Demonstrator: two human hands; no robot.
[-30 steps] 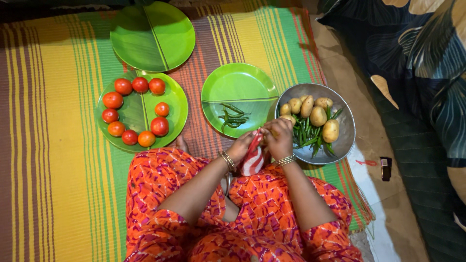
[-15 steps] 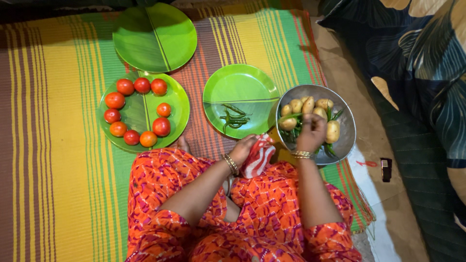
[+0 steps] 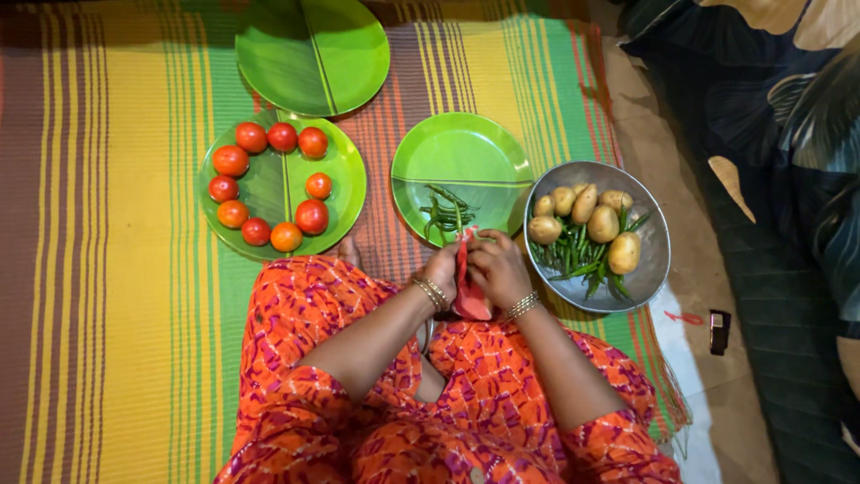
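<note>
My left hand [image 3: 442,269] and my right hand [image 3: 498,269] meet above my lap at the near edge of a green plate [image 3: 466,148]. The left hand grips a red object [image 3: 469,300] that stands between the two hands; what it is I cannot tell. The right hand pinches a green chilli [image 3: 485,237] against the top of the red object. A few green chillies [image 3: 443,211] lie on the plate just beyond my fingers. To the right stands a steel bowl [image 3: 658,242] with potatoes [image 3: 602,222] and more green chillies [image 3: 573,255].
A green plate [image 3: 278,184] ringed with several tomatoes [image 3: 311,216] lies at the left, and another green plate [image 3: 313,54] sits beyond it. All rest on a striped mat [image 3: 116,269]. A small dark device [image 3: 718,331] lies on the floor at the right, beside dark patterned fabric [image 3: 770,134].
My right hand reached right into the steel bowl among the chillies, then came back to the left hand with a green chilli. The left hand kept hold of the red object.
</note>
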